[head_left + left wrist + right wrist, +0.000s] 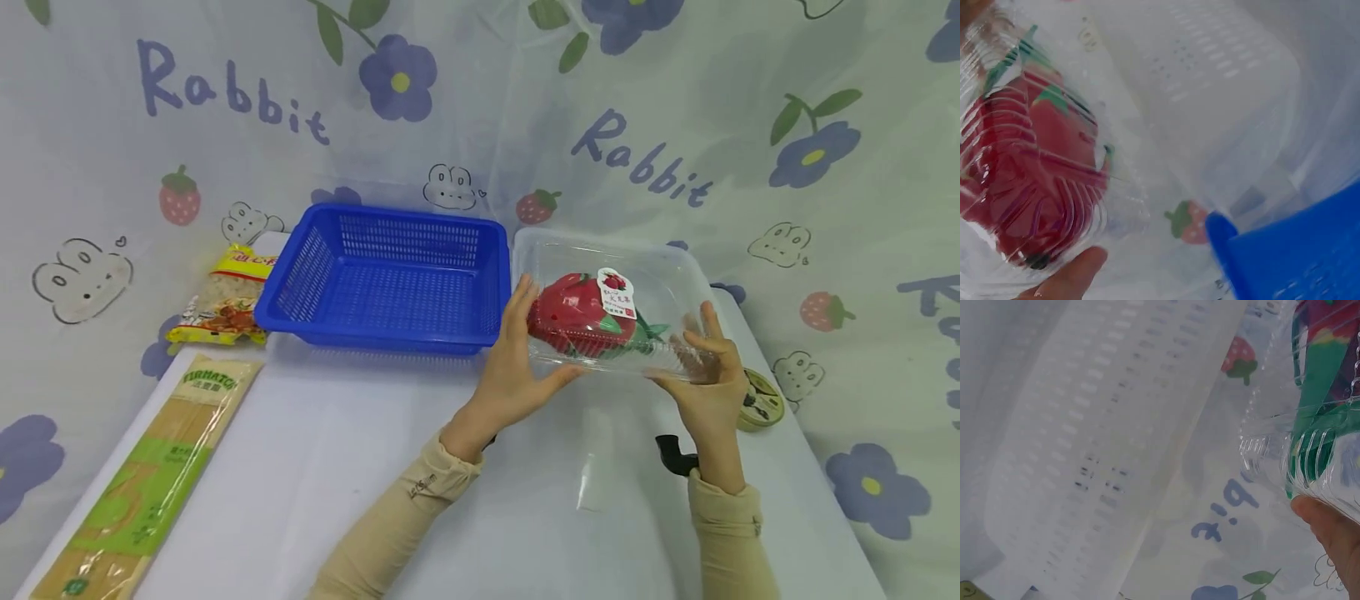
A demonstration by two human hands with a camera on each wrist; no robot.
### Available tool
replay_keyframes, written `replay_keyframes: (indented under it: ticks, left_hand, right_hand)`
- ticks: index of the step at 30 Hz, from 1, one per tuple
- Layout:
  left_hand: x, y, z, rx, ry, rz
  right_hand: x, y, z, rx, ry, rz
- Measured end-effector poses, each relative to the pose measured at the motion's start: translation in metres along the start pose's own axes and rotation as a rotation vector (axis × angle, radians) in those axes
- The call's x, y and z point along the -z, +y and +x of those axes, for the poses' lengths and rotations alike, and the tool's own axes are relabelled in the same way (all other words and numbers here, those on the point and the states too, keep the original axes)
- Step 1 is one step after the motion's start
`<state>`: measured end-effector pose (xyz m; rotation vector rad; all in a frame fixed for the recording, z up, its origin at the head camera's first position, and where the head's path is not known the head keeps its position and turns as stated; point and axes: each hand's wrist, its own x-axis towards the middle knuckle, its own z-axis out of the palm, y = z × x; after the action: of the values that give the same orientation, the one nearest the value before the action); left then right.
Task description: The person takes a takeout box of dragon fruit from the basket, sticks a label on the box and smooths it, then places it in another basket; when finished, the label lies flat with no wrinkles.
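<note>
A clear plastic box (pixel 660 360) with a red dragon fruit (pixel 573 308) inside is held up between both hands, over the front of the white basket (pixel 551 239). A white label (pixel 616 293) with a fruit picture sits on its lid. My left hand (pixel 517 367) grips the box's left end, thumb along the front edge. At the right end my right hand (pixel 712 387) grips it, fingers spread up the side. In the left wrist view, the dragon fruit (pixel 1041 162) shows through ridged plastic. Green leaf tips (pixel 1319 400) show in the right wrist view.
The blue basket (pixel 382 340) stands left of the white one. Farther left lie a yellow snack bag (pixel 228 304) and a long noodle pack (pixel 150 483). Behind the right hand is a round yellow tin (pixel 763 402). A rabbit-print curtain (pixel 465 125) hangs at the back.
</note>
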<state>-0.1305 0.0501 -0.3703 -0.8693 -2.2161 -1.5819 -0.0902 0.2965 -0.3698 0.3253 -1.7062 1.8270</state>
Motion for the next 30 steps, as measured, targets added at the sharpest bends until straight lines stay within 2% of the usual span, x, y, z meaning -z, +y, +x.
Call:
replay_keyframes:
  ticks: [5, 9, 13, 18, 24, 30]
  left_hand:
    - [-0.013, -0.013, 0.001, 0.181, -0.078, -0.007]
    - [-0.024, -0.024, 0.001, 0.289, -0.166, 0.057]
    - [-0.031, -0.030, 0.001, 0.304, -0.227, 0.187]
    - [-0.033, -0.030, 0.002, 0.310, -0.275, 0.304]
    - [-0.033, -0.031, 0.001, 0.312, -0.274, 0.335]
    - [-0.032, -0.033, -0.001, 0.281, -0.283, 0.356]
  right_hand:
    - [0.011, 0.008, 0.010, -0.034, 0.019, -0.051]
    - [0.016, 0.013, 0.022, -0.022, 0.029, -0.067]
    - [0.019, 0.017, 0.038, -0.044, 0.011, -0.129]
    - [0.019, 0.024, 0.056, -0.138, 0.002, -0.262]
    - [0.016, 0.039, 0.073, -0.198, -0.032, -0.382]
    - [0.017, 0.054, 0.082, -0.246, -0.066, -0.474]
